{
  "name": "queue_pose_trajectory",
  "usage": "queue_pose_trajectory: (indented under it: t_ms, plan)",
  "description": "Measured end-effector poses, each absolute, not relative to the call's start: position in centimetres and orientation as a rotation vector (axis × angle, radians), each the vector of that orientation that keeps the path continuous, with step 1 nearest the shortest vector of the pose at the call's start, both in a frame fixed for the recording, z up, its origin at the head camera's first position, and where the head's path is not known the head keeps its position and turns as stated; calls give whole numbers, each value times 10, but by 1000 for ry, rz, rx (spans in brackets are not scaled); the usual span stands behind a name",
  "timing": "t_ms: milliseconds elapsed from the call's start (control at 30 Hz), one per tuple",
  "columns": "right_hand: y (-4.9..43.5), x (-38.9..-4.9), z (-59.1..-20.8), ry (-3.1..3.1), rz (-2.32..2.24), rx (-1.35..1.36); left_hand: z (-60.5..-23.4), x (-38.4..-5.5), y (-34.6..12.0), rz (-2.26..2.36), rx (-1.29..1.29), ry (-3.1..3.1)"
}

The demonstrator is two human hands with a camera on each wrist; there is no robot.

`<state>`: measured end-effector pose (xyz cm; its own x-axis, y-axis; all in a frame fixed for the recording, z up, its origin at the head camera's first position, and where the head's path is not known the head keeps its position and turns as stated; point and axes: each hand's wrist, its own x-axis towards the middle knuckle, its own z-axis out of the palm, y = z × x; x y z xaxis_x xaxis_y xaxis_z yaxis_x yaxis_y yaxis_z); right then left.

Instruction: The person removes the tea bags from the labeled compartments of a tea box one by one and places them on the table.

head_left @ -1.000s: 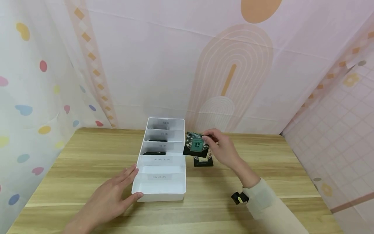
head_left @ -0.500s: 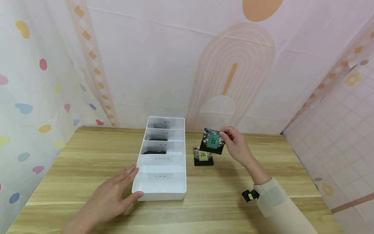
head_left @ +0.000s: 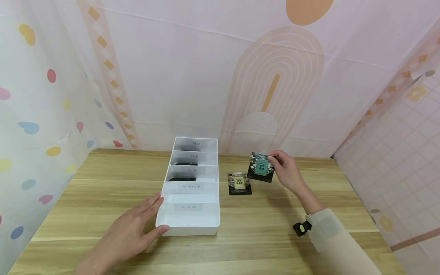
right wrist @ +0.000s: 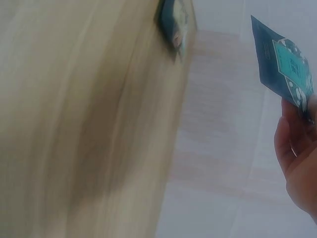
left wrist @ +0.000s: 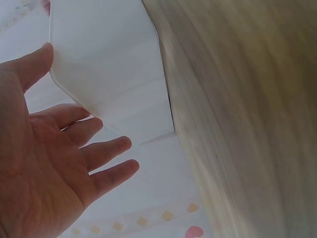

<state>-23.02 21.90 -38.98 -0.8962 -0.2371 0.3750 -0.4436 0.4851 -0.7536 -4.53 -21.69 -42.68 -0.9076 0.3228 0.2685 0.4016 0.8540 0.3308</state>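
The right hand [head_left: 288, 172] pinches the packet [head_left: 260, 168] by a corner, above the desk [head_left: 254, 244]. The left hand [head_left: 128, 233] rests loose fingers on the box [head_left: 190, 231]. The packet looks light, bendy, maybe slippery; hold its edge.

The teal-labelled sachet [head_left: 260, 168] and yellow-labelled sachet [head_left: 239, 184] are mostly black, the box [head_left: 190, 231] white.

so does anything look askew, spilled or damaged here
Nothing stands out. The box sits upright, touched by the left hand; the yellow-label packet lies flat on the table; the green-label packet is tilted, but the right hand holds it up. No spill or visible damage.
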Motion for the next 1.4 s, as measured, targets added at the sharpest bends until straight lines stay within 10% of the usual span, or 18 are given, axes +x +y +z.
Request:
queue_pose_trajectory:
  t_ms: [1400]
  plan:
    - [263,-261,-441,-2850,1195,492,-426,-45,-218,-578,-544,-2832]
